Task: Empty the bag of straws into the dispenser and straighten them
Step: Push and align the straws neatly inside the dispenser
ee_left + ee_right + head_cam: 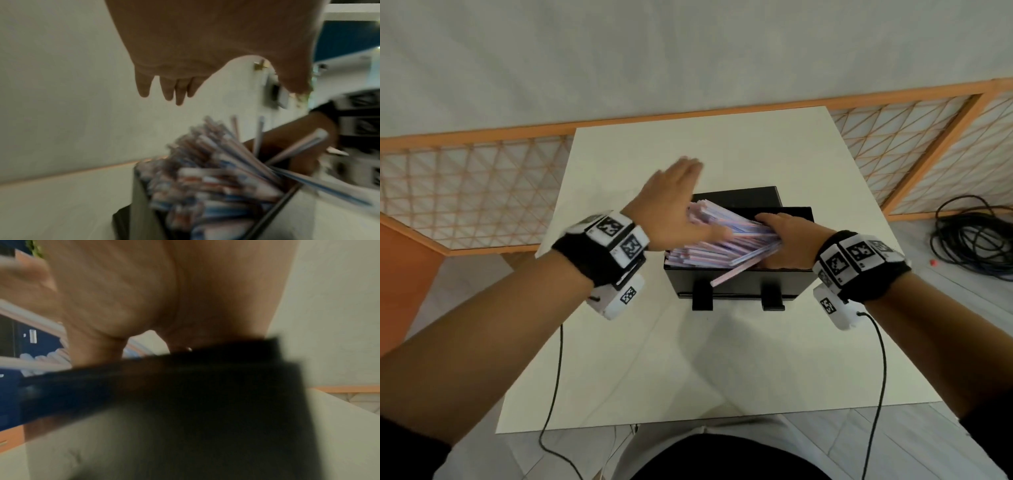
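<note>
- Straws (722,236) lie heaped in the black dispenser (736,287) on the table (688,359).
- Left hand (671,205): fingers straight, together, at the heap's left end.
- Right hand (787,240): fingers curled on the right ends.

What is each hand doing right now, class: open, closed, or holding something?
Left hand: open, fingers straight, at the left ends of the straws.
Right hand: in the dispenser at the straws' right ends; grip cannot be told.

Straws (719,236) in dispenser (736,284), dispenser on table (688,370), cables (976,236) right
</note>
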Demonstrator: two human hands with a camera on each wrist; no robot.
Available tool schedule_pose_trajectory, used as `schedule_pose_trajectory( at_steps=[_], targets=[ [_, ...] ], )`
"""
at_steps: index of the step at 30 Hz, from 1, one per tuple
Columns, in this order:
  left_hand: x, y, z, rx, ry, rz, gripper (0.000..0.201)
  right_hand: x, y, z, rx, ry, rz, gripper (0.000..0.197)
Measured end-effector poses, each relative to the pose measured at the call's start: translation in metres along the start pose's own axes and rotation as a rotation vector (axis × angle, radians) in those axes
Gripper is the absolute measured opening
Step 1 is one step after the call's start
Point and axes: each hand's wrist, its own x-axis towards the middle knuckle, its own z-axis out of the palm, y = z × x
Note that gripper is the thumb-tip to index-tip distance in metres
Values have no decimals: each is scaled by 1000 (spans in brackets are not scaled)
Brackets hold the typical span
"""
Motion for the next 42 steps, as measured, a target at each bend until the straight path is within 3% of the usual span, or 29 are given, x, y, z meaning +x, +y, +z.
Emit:
schedule_pose_trajectory(
  at_steps=[2,5,7,10,12,15,18,21,24,26,28,31,35,42],
  targets=[
    [8,18,6,301,-121,145,134,5,-10,3,-28,-21,5,80],
    [20,26,18,541,-297,177,127,9,-20,5,-55,-22,4,75],
    [25,27,13,575,-293,187,103,7,-22,2,-34,18,-12,66],
    [28,27,-6,523,-212,225,46,3,-21,-6,6,105,-38,43],
    [28,26,-16,509,-195,223,35,0,-23,-9,-14,159,-60,36],
    [28,20,-23,472,-215,189,59,-2,-21,-11,28,161,-70,52],
    [17,8,-26,261,-224,128,89,-4,-12,-9,-21,58,-32,76],
    [0,-2,-21,92,-117,89,93,-4,-12,0,-128,10,10,79],
    [-12,11,-5,283,27,204,97,0,-22,4,-155,30,8,71],
    [-16,30,5,413,52,265,102,3,-31,2,-196,58,-24,67],
    [-15,48,17,549,37,280,108,4,-37,-1,-197,89,-39,65],
    [-8,55,35,763,-50,191,116,2,-35,-5,-131,120,-111,53],
    [-2,40,46,756,-111,27,118,-5,-20,-7,-32,103,-144,58],
    [9,39,37,804,-136,72,126,-17,-18,-11,-74,200,-70,66]
  ],
)
